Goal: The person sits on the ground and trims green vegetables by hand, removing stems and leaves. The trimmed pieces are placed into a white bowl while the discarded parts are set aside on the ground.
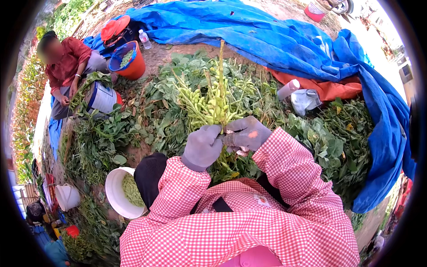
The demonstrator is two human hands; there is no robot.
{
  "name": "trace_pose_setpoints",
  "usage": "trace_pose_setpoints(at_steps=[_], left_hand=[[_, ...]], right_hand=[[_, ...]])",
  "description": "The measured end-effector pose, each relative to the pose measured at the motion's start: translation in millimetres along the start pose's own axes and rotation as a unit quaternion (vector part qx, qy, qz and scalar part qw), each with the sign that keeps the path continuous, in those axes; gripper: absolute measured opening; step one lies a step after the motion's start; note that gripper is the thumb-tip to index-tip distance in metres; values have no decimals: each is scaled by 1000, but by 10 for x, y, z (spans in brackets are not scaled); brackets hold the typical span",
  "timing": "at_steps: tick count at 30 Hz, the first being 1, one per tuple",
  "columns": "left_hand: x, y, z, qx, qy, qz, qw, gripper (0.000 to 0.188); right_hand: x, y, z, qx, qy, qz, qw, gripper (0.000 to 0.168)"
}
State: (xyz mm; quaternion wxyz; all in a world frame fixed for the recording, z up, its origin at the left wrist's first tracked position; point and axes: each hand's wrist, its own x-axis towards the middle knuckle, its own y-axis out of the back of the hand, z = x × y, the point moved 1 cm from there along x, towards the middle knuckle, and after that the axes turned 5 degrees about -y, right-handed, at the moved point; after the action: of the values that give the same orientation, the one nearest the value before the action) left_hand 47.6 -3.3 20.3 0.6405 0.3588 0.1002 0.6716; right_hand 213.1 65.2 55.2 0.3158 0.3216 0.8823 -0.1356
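Note:
My left hand, in a grey glove, is curled with thumb and fingertips at a bean stalk that looks like soybean. My right hand, gloved too, grips the same stalk from the other side, and the two hands nearly meet. Upright in front of me, the bare stem points away, with plump green pods clustered just beyond my fingers. Some leaves of the plant hang below my hands. The right glove has a worn hole on its back. A white bucket with shelled green beans stands tilted by my left knee.
Cut leafy plants cover the ground around me. At the left a person sits handling plants over a white bucket. Behind stands an orange bucket with pods. A blue tarp curves around; a pink bottle lies right.

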Motion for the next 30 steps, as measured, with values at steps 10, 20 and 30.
trace_pose_setpoints(at_steps=[10, 20, 30], left_hand=[[66, -93, -13, 91, -49, -23, 994, 22], [58, -265, -36, -487, 419, 77, 762, 17], [102, -265, -21, -430, 396, 62, 809, 17]], right_hand=[[234, 110, 180, -105, 83, 48, 990, 16], [262, 104, 223, -121, 91, 72, 986, 12], [-47, 353, 130, 102, -1, 247, 964, 40]])
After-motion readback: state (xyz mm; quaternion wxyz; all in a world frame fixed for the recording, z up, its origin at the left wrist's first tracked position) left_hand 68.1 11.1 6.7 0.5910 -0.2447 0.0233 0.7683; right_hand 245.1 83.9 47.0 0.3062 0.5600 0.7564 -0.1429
